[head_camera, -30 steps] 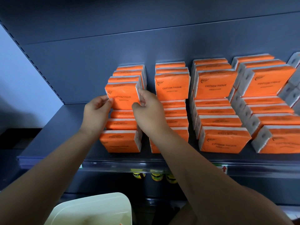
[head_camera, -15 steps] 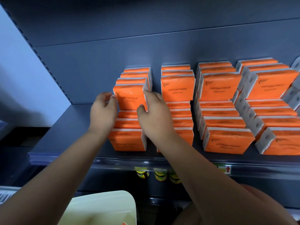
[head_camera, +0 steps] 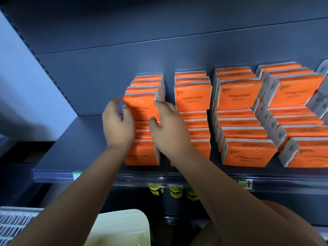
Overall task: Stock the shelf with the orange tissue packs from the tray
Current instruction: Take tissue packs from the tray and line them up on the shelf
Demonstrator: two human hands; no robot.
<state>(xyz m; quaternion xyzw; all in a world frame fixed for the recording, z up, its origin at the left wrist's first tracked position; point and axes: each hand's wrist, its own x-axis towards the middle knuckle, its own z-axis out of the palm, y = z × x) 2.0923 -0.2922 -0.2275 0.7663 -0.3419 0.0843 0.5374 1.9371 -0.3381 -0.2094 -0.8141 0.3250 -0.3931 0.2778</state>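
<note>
- Both hands flanked one tissue pack at the front top of the leftmost column. The left hand was loose and spread, its thumb at the pack's left edge. The right hand lay with straight fingers along the right edge.
- Neither hand was curled round the pack. It stood upright between them, its long axis running left to right.
- On the shelf the other columns stood to the right.
- Well below, the tray lay under the left forearm, so that arm seemed nearer for the next pack.

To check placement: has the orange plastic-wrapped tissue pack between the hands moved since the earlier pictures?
No. The orange tissue pack keeps its place beside the neighbouring front pack.
</note>
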